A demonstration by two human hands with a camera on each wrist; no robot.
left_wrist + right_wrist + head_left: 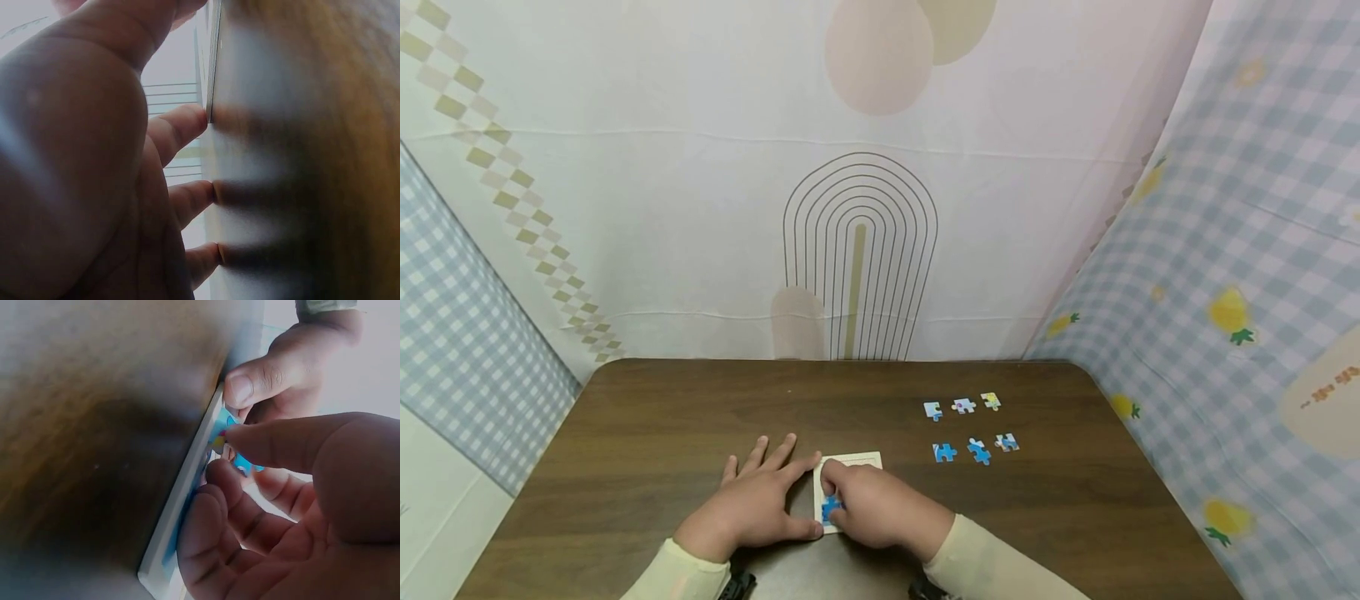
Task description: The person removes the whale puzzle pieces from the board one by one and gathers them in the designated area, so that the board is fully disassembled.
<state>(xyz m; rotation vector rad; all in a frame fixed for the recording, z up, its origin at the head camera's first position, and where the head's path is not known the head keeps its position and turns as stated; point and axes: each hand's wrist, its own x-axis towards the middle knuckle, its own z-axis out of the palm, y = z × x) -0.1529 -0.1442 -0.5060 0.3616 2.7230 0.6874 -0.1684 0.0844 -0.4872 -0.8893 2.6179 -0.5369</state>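
A small puzzle frame (861, 458) with a pale border lies flat near the table's front edge. My left hand (756, 500) is spread on the table, its thumb and index fingertips touching the frame's left side. Over the frame, my right hand (880, 504) has its fingers curled. In the right wrist view its thumb and finger pinch a small colourful puzzle piece (219, 441), mostly covered by the fingers. Blue puzzle artwork (830, 508) shows in the frame's lower left corner. The right hand hides most of the frame's inside.
On the brown wooden table (685, 408), several loose puzzle pieces lie in two rows to the right: a back row with a pale piece (964, 406) and a front row with a blue piece (978, 451). Patterned cloths hang behind and at both sides.
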